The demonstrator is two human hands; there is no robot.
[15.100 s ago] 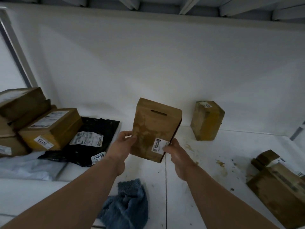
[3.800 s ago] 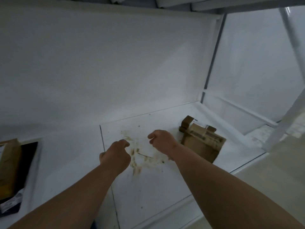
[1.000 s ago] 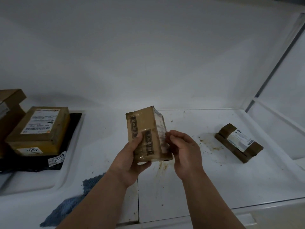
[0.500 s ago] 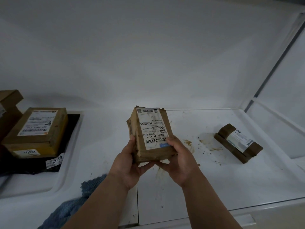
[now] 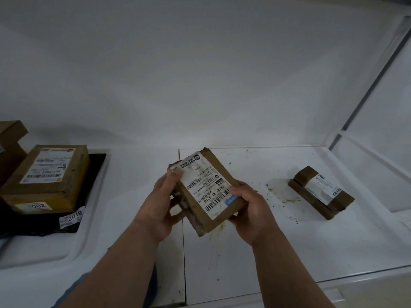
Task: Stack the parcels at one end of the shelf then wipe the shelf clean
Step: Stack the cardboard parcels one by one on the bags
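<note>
Gripping from both sides, the left hand and right hand hold the tilted parcel between them above the stained shelf, label facing up.

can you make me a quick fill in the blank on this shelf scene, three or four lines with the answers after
1. Both hands, left hand and right hand, hold a brown parcel with a ____ shipping label facing up.
2. One small parcel lies on the shelf to the ____ of the hands.
3. The labelled box at the left rests on a ____ mailer bag.
4. Brown ____ mark the shelf near the small parcel.

Answers: white; right; black; stains
</note>
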